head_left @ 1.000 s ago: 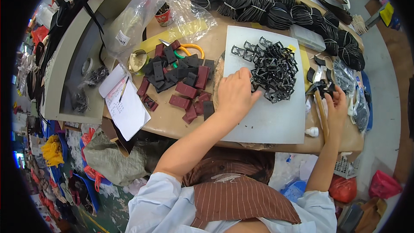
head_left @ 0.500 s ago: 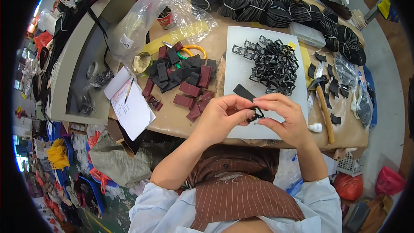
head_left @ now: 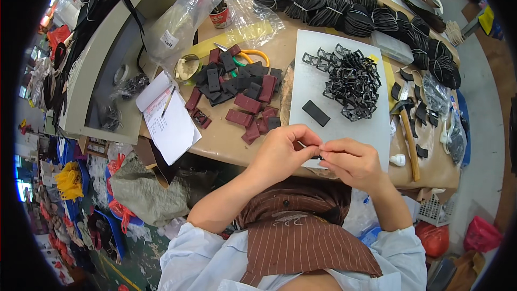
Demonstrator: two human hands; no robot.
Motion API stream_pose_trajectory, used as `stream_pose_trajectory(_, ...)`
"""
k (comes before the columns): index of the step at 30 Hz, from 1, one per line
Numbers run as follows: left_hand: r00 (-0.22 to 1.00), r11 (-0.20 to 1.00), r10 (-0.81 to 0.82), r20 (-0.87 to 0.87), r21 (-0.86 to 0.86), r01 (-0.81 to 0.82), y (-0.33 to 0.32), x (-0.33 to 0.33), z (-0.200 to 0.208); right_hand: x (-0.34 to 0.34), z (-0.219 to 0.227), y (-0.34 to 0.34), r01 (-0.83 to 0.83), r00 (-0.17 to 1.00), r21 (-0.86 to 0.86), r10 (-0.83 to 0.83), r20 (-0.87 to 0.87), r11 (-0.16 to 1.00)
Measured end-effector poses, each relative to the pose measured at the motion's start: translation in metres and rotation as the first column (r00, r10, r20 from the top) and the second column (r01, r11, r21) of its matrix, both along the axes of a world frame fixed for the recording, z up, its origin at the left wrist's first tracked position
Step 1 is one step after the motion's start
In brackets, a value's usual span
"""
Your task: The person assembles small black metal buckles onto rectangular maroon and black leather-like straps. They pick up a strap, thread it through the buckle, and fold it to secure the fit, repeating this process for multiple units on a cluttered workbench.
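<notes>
My left hand point(head_left: 285, 150) and my right hand point(head_left: 355, 163) meet over the near edge of a white board point(head_left: 301, 89). Both are closed in a pinch on a small black buckle point(head_left: 321, 157), mostly hidden by my fingers. Just beyond my fingertips, a flat black rectangular strip point(head_left: 315, 113) lies on the board. Farther back on the board is a tangled heap of black buckles point(head_left: 353, 83), a few spread out toward its left.
Left of the board lie black and maroon loops point(head_left: 247, 103), orange-handled scissors point(head_left: 257, 54) and a notebook point(head_left: 168, 116). To the right are a hammer point(head_left: 410, 143) and black scraps point(head_left: 421, 110). Bundled black cords point(head_left: 358, 17) line the back. A grey metal cabinet point(head_left: 102, 75) stands at left.
My hands have drawn closer together and slightly nearer to me, covering more of the buckle. The black strip, partly behind my fingers before, now shows whole. The whole view has shifted slightly.
</notes>
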State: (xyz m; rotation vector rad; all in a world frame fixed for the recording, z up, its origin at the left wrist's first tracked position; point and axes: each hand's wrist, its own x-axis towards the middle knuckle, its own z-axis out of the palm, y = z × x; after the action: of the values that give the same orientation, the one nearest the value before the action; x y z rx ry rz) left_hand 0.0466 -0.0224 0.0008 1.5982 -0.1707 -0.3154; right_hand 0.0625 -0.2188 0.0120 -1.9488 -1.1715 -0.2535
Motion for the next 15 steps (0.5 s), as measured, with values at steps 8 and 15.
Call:
stream_pose_trajectory(8, 0.924, 0.851, 0.049, -0.379, -0.469, -0.238, -0.014, -0.016, -0.015, -0.020, -0.019, 0.011, 0.299, 0.906, 0.224, -0.203, -0.371, 0.928)
stream_pose_trajectory(15, 0.944, 0.911, -0.285, -0.167, -0.354, 0.213, 0.005, -0.016, -0.010, 0.010, 0.015, -0.006, -0.256, 0.786, -0.018, 0.197, -0.587, 0.967)
